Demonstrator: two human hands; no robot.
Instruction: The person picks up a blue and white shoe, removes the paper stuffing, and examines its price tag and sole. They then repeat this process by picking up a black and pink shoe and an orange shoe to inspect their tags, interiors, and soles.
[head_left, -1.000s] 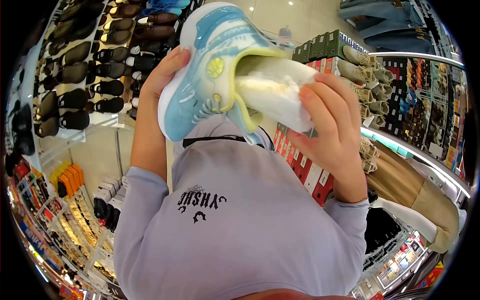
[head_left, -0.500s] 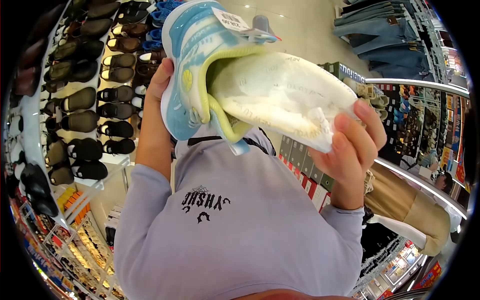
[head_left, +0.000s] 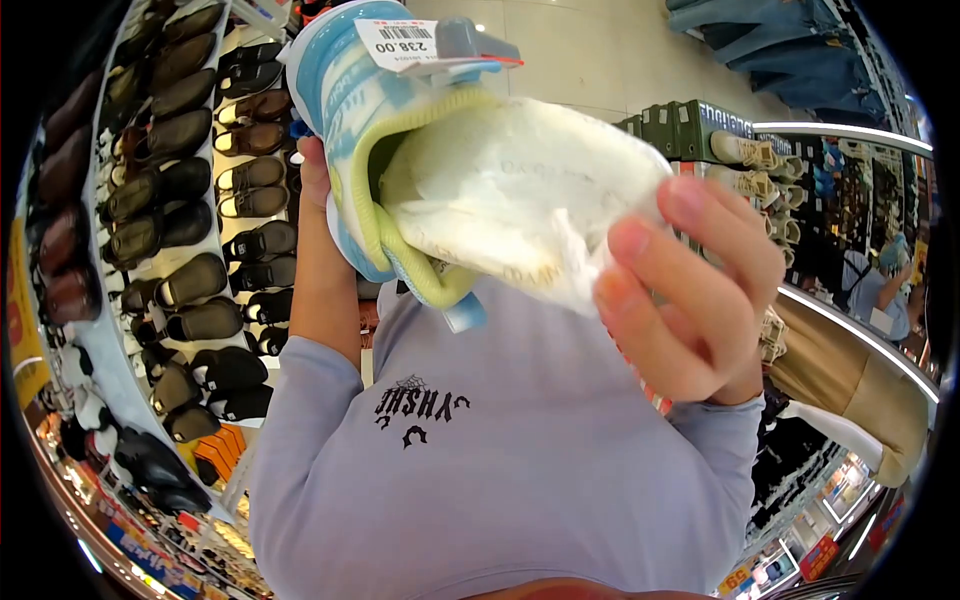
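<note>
A light blue and white sneaker (head_left: 345,110) with a yellow-green collar is tilted, its opening toward me. My left hand (head_left: 314,172) grips it from the left; most of those fingers are hidden behind the shoe. A wad of white stuffing paper (head_left: 520,185) with faint print sticks far out of the opening. At its free end, the bent fingers of my right hand (head_left: 700,285) hold the paper. A white price tag (head_left: 400,45) reading 238.00 hangs at the top of the shoe, beside a grey security tag (head_left: 475,45).
Shelves of dark shoes (head_left: 225,245) line the left side. On the right are green shoe boxes (head_left: 685,130), pale sneakers (head_left: 750,150) and a mannequin in tan trousers (head_left: 850,375). Folded jeans (head_left: 790,60) lie at upper right, beyond the tiled floor (head_left: 580,45).
The sneaker and paper have shifted left in view. My right hand has come lower and nearer the camera, still holding the paper's end. The shop background has shifted as my head turned.
</note>
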